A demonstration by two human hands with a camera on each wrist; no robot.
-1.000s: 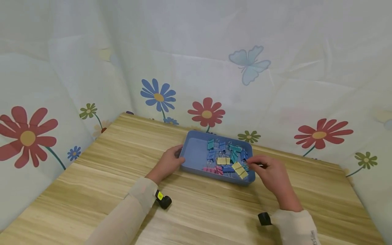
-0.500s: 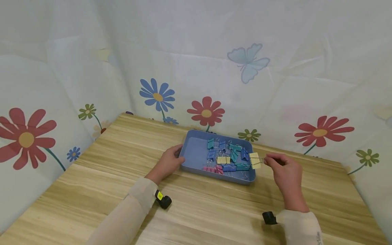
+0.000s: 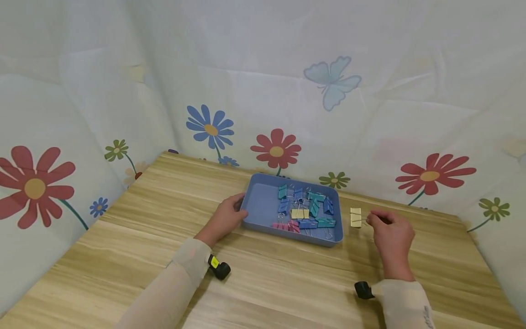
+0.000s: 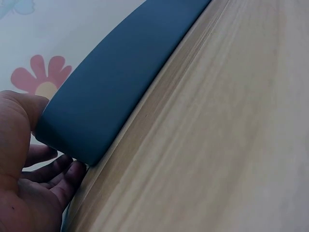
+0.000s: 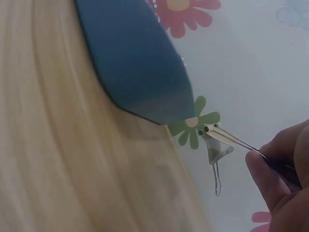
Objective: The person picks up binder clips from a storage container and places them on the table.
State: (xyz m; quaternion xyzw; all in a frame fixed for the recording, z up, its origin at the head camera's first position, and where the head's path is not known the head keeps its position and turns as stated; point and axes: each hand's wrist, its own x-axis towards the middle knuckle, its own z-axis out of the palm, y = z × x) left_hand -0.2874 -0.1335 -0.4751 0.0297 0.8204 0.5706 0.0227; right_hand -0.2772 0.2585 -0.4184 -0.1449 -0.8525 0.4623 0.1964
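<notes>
On the table (image 3: 263, 283): one tray (image 3: 261, 197), near the back edge.
Clips in the tray: eleven by count — four teal clips (image 3: 326, 223), four blue clips (image 3: 307, 224), two pink clips (image 3: 281, 226) and one yellow clip (image 3: 300, 214) — all from the middle to the right end, some touching.
Held clip (image 3: 355, 216): one, also yellow, just right of the tray and apart from it.
Right hand (image 3: 392, 235): thumb and finger nearly closed, pinching the held clip by one wire handle.
Left hand (image 3: 223, 221): gripping the tray's left end, thumb at the rim, fingers lower at the corner.
Wrists: two black cameras (image 3: 220, 270), one on each.
Wall cloth (image 3: 255, 73): three red flowers (image 3: 276, 151) and one butterfly (image 3: 333, 83).
Since a second ago: the held clip lay over the tray's front right corner then; now it is outside, the right hand is farther right, and the teal clip beneath shows fully. Left hand and tray look unmoved.
Hard to make out: tangled wires blur where some clips meet; the left wrist view shows only the tray's outer side. The right hand is cut off at its own view's edge, and the held clip's height above the table cannot be judged.
</notes>
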